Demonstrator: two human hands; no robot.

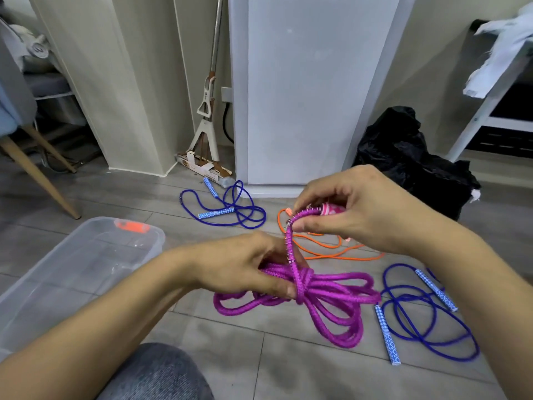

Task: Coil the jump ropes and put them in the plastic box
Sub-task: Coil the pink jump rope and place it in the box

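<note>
A knee in grey fabric [155, 373] sits nearest, at the bottom edge of the view. Above it, two bare hands work over the grey floor [288, 368]. The left hand [245, 264] grips a bundle of purple jump rope [331, 295] — its fingers curl round the gathered loops, thumb on the underside. One strand is wrapped round the middle of the bundle and rises to the right hand [357, 209], which pinches that strand between thumb and fingers and holds the rope's pink handle [331, 210] in its palm.

Jump ropes counted: four — one purple, one orange, two blue. The nearer blue rope [427, 321] lies loose on the floor at the right, with two patterned handles. The orange rope [331, 252] lies uncoiled beyond the hands, partly hidden by them. The farther blue rope [230, 210] lies tangled near the base of a white panel [302, 96].

One clear plastic box [72, 269] stands open on the floor at the left, with an orange latch on its far rim; no rope is in it.

Farther back: one mop [207, 111] against the wall, one black bag [409, 157] at the right, and a chair leg [37, 174] at the left.
</note>
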